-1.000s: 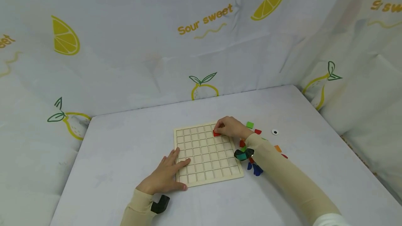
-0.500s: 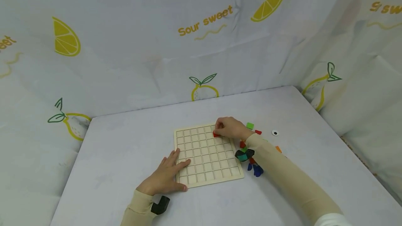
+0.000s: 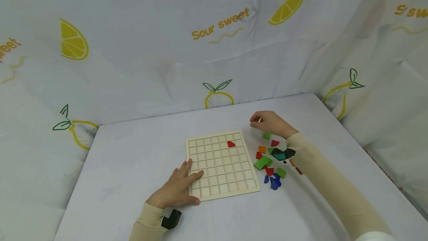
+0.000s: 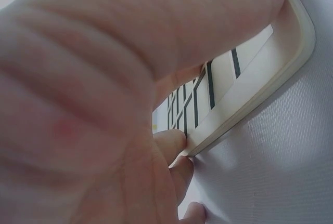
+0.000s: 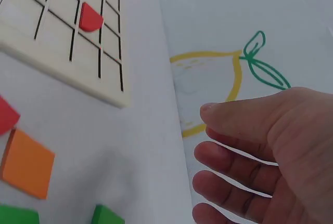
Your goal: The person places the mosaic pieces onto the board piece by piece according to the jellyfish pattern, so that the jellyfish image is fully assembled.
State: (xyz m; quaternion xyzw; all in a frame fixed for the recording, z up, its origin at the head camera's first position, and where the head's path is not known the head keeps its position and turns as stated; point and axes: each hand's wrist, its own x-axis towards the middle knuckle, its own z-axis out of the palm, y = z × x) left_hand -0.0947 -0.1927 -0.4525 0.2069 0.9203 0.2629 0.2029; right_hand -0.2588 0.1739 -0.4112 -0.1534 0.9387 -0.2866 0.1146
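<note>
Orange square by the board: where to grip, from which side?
Pinch the orange square by its left and right edges, towards the far end, probably coming from above and the far side: it lies flat, those edges run parallel, and a red piece crowds its near edge.

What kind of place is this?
Probably a makeshift recording booth, though that's a guess: wrinkled lemon-print sheeting lines the back and sides, a plain white table fills the middle, and a dark device sits on each wrist.
</note>
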